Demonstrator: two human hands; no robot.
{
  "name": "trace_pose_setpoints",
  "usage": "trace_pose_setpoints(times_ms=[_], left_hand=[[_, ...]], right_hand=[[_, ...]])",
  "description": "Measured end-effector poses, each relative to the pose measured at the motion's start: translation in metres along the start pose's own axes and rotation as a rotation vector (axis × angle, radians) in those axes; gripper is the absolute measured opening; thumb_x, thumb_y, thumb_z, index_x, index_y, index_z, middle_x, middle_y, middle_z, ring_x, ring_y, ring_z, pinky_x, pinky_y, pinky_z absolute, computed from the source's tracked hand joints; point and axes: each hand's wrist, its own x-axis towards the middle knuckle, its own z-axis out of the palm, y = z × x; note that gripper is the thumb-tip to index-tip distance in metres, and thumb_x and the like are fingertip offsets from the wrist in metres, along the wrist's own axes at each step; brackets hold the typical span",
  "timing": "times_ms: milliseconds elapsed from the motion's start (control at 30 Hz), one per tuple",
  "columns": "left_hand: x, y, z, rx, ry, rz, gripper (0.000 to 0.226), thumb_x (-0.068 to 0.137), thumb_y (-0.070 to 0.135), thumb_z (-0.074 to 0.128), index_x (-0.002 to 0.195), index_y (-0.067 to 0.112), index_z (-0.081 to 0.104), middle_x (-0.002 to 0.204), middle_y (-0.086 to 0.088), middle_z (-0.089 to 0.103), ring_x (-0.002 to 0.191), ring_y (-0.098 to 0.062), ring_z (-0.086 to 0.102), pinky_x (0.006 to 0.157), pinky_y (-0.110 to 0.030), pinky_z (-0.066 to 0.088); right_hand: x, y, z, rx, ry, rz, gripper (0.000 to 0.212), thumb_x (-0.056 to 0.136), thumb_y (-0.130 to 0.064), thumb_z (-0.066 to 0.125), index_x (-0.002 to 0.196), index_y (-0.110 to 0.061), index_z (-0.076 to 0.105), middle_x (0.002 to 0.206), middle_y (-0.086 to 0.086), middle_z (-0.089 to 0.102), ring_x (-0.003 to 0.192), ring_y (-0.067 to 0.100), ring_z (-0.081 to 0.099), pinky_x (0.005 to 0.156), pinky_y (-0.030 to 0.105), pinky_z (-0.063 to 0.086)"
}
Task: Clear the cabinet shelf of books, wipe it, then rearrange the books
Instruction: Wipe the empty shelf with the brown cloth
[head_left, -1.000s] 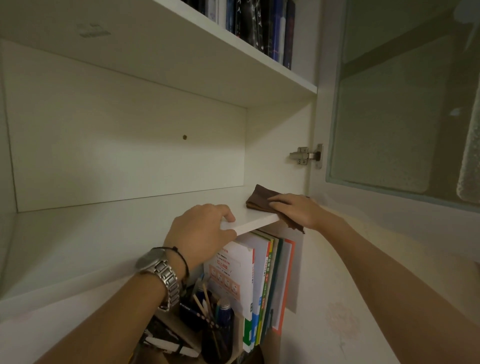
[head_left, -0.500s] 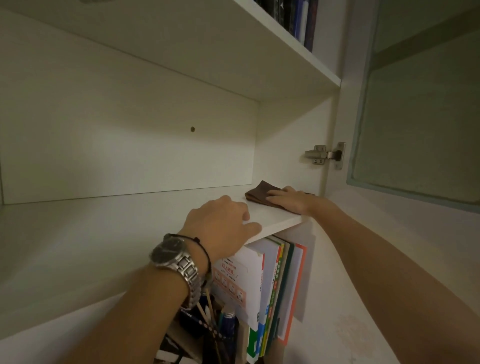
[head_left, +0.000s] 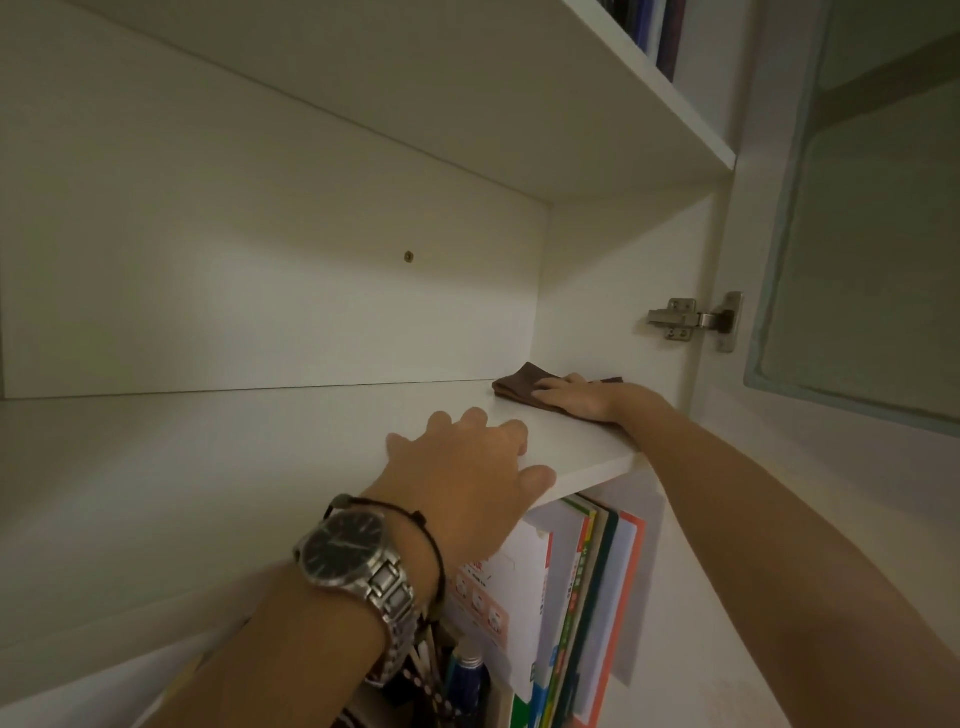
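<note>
The white cabinet shelf (head_left: 218, 467) has no books on it. A brown cloth (head_left: 517, 387) lies at its right end, near the side wall. My right hand (head_left: 582, 397) lies flat on the cloth and presses it onto the shelf. My left hand (head_left: 467, 467), with a metal watch on the wrist, rests on the shelf's front edge, its fingers spread over the top. Several upright books (head_left: 571, 597) stand on the level below the shelf.
More books (head_left: 660, 36) stand on the shelf above. The glass cabinet door (head_left: 857, 234) hangs open to the right on a metal hinge (head_left: 691, 319). Pens (head_left: 467, 680) stick up below my left wrist.
My right hand has slid the cloth deeper into the shelf, toward the back right corner. My left hand has shifted further onto the shelf's top. The camera has come closer.
</note>
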Motion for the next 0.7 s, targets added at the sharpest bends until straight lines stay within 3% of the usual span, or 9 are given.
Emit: trace_pose_setpoints(times_ms=[233, 367, 700], left_hand=[[-0.001, 0.001, -0.001, 0.180, -0.021, 0.064, 0.045, 0.096, 0.020, 0.048, 0.135, 0.031, 0.029, 0.141, -0.001, 0.022, 0.121, -0.029, 0.030, 0.098, -0.051, 0.040], [-0.001, 0.002, -0.002, 0.182, -0.028, 0.068, 0.048, 0.094, 0.017, 0.048, 0.136, 0.030, 0.028, 0.143, -0.001, 0.020, 0.123, -0.031, 0.028, 0.097, -0.052, 0.040], [-0.001, 0.004, -0.001, 0.181, -0.036, 0.061, 0.051, 0.094, 0.015, 0.050, 0.137, 0.029, 0.028, 0.141, -0.002, 0.018, 0.122, -0.032, 0.026, 0.097, -0.056, 0.039]], right_hand=[[0.022, -0.011, -0.005, -0.069, -0.041, 0.006, 0.058, 0.099, -0.060, 0.018, 0.151, -0.037, 0.014, 0.160, 0.004, 0.014, 0.144, 0.028, 0.022, 0.115, 0.046, 0.015], [0.033, -0.016, -0.007, -0.063, -0.092, 0.002, 0.059, 0.099, -0.060, 0.018, 0.152, -0.036, 0.012, 0.160, 0.001, 0.016, 0.145, 0.026, 0.022, 0.116, 0.046, 0.015], [0.038, -0.023, 0.002, -0.002, -0.039, -0.162, 0.055, 0.103, -0.051, 0.019, 0.153, -0.029, 0.015, 0.160, 0.001, 0.017, 0.145, 0.021, 0.021, 0.119, 0.042, 0.013]])
